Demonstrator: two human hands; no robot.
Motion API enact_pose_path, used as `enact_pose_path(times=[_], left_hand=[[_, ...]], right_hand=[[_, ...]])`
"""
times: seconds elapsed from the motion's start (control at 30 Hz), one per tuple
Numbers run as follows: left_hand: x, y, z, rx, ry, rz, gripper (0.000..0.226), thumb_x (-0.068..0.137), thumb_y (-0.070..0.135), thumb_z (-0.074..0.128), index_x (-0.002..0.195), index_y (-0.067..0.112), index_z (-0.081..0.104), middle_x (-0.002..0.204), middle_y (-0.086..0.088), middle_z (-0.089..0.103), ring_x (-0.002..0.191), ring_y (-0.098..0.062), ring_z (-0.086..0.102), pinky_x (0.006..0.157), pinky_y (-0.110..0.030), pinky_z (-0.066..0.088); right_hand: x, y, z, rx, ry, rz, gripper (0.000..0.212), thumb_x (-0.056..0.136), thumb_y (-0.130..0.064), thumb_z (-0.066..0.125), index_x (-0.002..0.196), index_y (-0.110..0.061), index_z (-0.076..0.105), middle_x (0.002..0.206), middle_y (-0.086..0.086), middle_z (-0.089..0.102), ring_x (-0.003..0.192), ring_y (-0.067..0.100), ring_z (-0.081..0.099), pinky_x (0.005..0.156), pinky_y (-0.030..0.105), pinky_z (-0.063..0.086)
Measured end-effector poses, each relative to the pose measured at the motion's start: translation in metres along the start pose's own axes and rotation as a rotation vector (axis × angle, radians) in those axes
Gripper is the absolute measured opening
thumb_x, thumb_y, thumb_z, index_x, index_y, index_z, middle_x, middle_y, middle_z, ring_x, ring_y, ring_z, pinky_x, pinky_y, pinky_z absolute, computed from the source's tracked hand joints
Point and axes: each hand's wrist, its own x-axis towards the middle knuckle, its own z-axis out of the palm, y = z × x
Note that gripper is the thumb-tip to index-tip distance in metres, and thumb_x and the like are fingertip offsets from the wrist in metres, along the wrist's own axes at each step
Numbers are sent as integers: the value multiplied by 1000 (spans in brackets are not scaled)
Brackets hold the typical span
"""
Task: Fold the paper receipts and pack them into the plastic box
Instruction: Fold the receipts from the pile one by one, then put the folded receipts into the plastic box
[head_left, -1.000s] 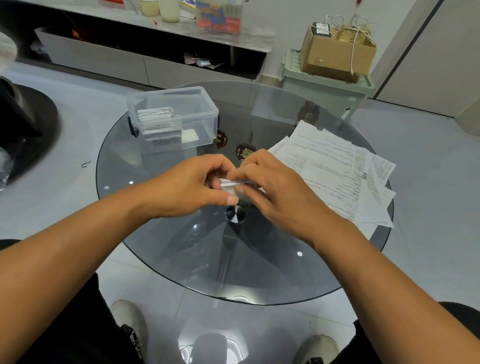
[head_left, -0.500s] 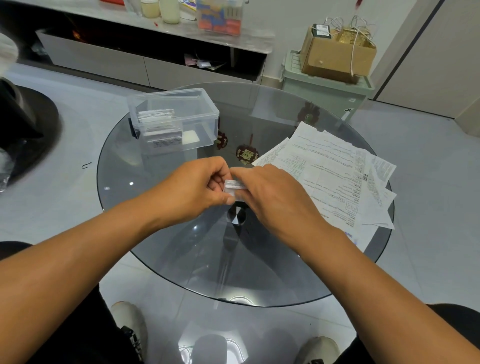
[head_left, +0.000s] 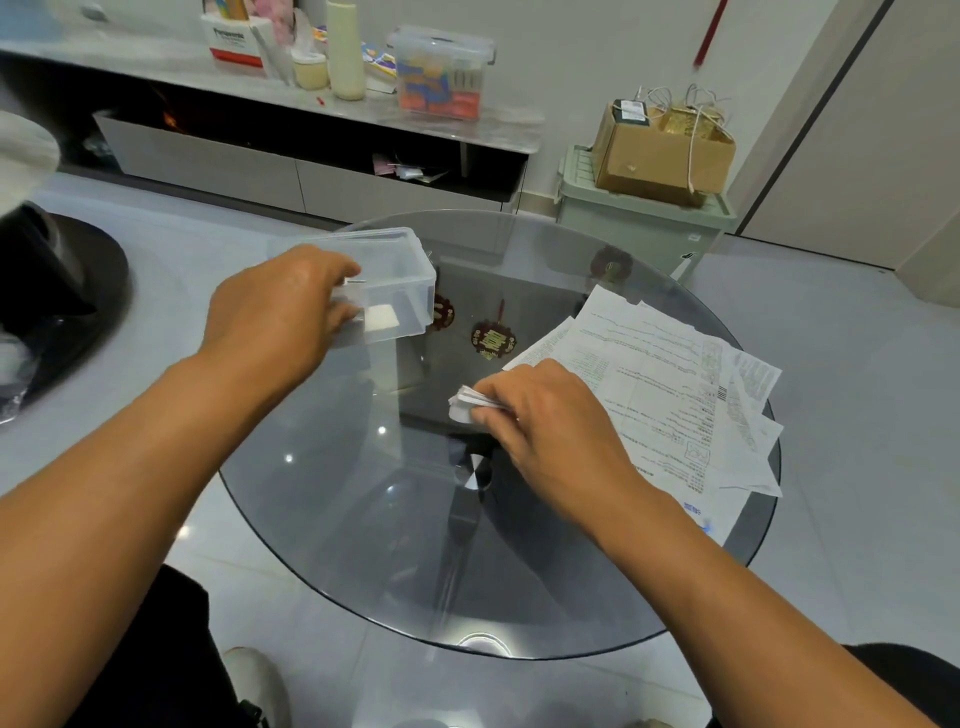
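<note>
Left hand (head_left: 280, 312): grips near wall of plastic box (head_left: 400, 291), far left on glass table (head_left: 363, 519).
Right hand (head_left: 540, 421): pinches folded receipt (head_left: 465, 408) mid-table, well apart from box.
Unfolded receipts (head_left: 670, 384): just right of right hand.

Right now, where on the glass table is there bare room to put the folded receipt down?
Bare glass runs along the glass table's near edge, between the two forearms, and in the gap from the plastic box to the right hand, which pinches the folded receipt. The right side is crowded with loose receipts. The left hand grips the box.
</note>
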Motion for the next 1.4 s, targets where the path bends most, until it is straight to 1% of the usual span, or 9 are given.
enact_pose_path(times=[0.13,0.33,0.43,0.53,0.67,0.83,1.07,1.23,1.4], left_hand=[[-1,4,-7,-28,-26,-20,26,99,28,64,124,24,70,115,-4,74,103,-32,66,73,-34,40],[-24,21,-34,-164,-245,156,22,92,38,72,113,36,74,110,13,74,92,-15,64,77,-31,47],[-37,31,-39,-182,-303,271,22,85,50,75,106,42,73,99,22,71,92,-8,64,81,-34,53],[-44,36,-38,-148,-225,435,37,76,59,77,108,41,69,98,26,60,95,-7,53,85,-34,48],[-43,39,-26,28,-210,548,70,73,66,74,132,31,58,132,13,57,124,-14,50,104,-35,40],[-39,42,-11,170,-312,525,85,83,70,62,152,31,33,149,11,43,137,-14,41,123,-36,14],[-33,40,-5,185,-325,521,76,84,70,61,146,32,40,133,12,47,127,-12,48,126,-38,12],[-30,33,-5,78,-313,499,69,77,63,74,133,32,50,131,8,43,120,-16,45,109,-33,35],[-29,33,-3,128,-343,507,48,81,59,72,115,33,49,100,15,52,101,-13,39,99,-31,36]], right_hand=[[0,-3,-6,130,114,45,13,100,-31,65,98,-23,75,83,-7,67,86,18,53,76,38,46],[1,-9,-39,448,339,203,10,91,-39,74,92,-48,73,84,-40,63,79,4,57,69,12,42],[6,-6,-57,610,419,241,9,88,-37,78,97,-41,78,85,-24,74,78,2,67,72,22,55],[9,-7,-67,613,450,233,14,90,-26,80,102,-33,80,89,-22,77,86,4,74,78,28,61],[11,-11,-64,634,406,247,15,89,-22,80,104,-24,82,88,-15,78,82,7,73,74,24,59],[15,-15,-57,593,320,266,10,89,-25,80,99,-25,81,83,-13,76,73,5,68,63,18,50],[26,-20,-58,467,253,264,8,93,-29,75,99,-26,79,78,-14,73,70,5,64,62,20,49],[42,-31,-57,274,178,225,8,95,-27,71,100,-27,78,81,-14,71,71,7,64,63,31,56],[56,-34,-47,157,90,185,8,93,-26,71,96,-25,78,81,-8,73,74,13,67,71,42,59]])
